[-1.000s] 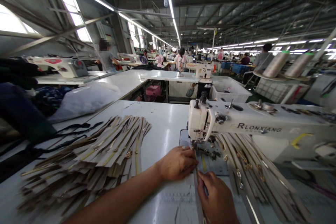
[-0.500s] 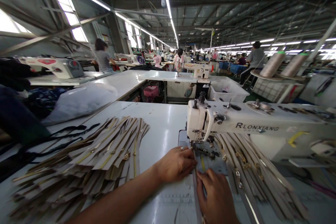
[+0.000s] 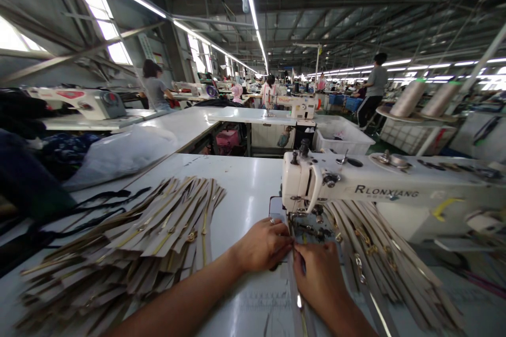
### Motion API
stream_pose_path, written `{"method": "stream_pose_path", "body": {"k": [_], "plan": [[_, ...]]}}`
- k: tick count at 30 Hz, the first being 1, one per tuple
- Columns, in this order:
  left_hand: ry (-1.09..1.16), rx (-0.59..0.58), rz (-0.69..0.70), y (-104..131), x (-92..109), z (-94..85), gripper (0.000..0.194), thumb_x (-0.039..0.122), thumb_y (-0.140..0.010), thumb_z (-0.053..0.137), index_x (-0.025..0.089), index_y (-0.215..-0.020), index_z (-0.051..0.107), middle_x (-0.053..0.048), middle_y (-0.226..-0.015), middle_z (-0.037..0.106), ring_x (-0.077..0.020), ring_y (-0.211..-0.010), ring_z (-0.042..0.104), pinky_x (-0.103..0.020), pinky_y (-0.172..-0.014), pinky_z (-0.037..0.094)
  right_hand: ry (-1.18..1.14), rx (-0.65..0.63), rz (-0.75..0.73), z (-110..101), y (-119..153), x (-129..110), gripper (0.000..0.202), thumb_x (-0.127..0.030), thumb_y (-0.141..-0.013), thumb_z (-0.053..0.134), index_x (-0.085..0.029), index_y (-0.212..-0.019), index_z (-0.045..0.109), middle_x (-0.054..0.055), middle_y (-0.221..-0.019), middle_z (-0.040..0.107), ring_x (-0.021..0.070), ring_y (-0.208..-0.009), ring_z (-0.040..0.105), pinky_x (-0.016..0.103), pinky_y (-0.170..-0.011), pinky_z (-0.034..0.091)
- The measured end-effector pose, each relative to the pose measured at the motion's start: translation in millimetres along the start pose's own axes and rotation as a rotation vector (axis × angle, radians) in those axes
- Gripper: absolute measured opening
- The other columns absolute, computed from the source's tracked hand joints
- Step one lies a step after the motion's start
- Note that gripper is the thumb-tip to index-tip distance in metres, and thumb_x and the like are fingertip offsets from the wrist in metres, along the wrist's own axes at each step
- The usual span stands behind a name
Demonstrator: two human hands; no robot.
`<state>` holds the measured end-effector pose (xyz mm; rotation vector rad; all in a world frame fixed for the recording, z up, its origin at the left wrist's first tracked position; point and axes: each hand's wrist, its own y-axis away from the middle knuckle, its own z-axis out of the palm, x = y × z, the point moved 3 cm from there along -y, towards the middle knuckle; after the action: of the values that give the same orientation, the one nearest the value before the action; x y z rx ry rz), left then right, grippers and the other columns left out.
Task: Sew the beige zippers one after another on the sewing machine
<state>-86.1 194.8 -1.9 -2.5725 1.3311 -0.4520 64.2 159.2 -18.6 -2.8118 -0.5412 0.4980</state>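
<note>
A grey zipper strip (image 3: 297, 295) with a metal pull runs from the front edge up to the needle area of the white sewing machine (image 3: 308, 181). My left hand (image 3: 265, 245), with a ring on one finger, pinches the strip's left side just before the presser foot. Close against it, my right hand (image 3: 319, 268) grips the same strip from the right, thumb and fingers pressed together. The fingertips of both hands nearly touch. Many similar zipper strips (image 3: 169, 226) are heaped to the left, and others (image 3: 379, 253) lie under the machine arm.
Two large thread cones (image 3: 409, 97) stand at the right behind the machine. A white plastic bin (image 3: 343, 134) is beyond it. Clear plastic bagging (image 3: 122, 152) and black straps (image 3: 98, 205) lie at the left. Other people sit or walk in the background.
My right hand has moved up and left along the strip, closer to my left hand, exposing the metal pull below. A person in the right background has moved left and is more upright.
</note>
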Motion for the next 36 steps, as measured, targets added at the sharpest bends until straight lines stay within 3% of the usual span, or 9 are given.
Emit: {"method": "stream_pose_path", "body": {"k": [5, 10, 24, 36], "plan": [[-0.004, 0.015, -0.035, -0.2, -1.8, -0.5, 0.021, 0.022, -0.092, 0.046, 0.019, -0.099, 0.066, -0.006, -0.089, 0.064, -0.0199, -0.086, 0.057, -0.032, -0.077, 0.047, 0.021, -0.021, 0.015, 5.0, -12.0, 2.0, 0.022, -0.011, -0.086, 0.049, -0.024, -0.088, 0.067, 0.000, -0.080, 0.071, 0.0211, -0.076, 0.064, 0.038, -0.075, 0.030], [-0.021, 0.027, -0.057, -0.8, -2.3, 0.5, 0.021, 0.021, -0.092, 0.045, 0.018, -0.095, 0.066, -0.007, -0.089, 0.064, -0.0209, -0.087, 0.058, -0.033, -0.078, 0.047, 0.066, -0.002, 0.018, 8.7, -17.4, 1.3, 0.024, -0.013, -0.087, 0.049, -0.020, -0.102, 0.067, 0.005, -0.086, 0.072, 0.0223, -0.080, 0.065, 0.037, -0.076, 0.031], [0.054, 0.013, -0.088, -2.0, -7.6, 3.3, 0.019, 0.017, -0.090, 0.046, 0.017, -0.096, 0.064, -0.007, -0.093, 0.064, -0.0209, -0.092, 0.056, -0.031, -0.084, 0.048, 0.092, 0.009, 0.041, 13.9, -18.3, -0.4, 0.029, -0.016, -0.090, 0.047, -0.018, -0.112, 0.066, 0.008, -0.088, 0.072, 0.0221, -0.082, 0.066, 0.036, -0.078, 0.034], [0.062, -0.008, -0.102, -2.3, -6.6, 0.0, 0.017, 0.017, -0.089, 0.048, 0.018, -0.093, 0.065, -0.006, -0.090, 0.064, -0.0209, -0.090, 0.057, -0.030, -0.083, 0.048, 0.074, 0.056, 0.009, 15.9, -16.2, -0.6, 0.028, -0.013, -0.087, 0.049, -0.019, -0.109, 0.066, 0.008, -0.087, 0.072, 0.0214, -0.081, 0.065, 0.034, -0.076, 0.033]]}}
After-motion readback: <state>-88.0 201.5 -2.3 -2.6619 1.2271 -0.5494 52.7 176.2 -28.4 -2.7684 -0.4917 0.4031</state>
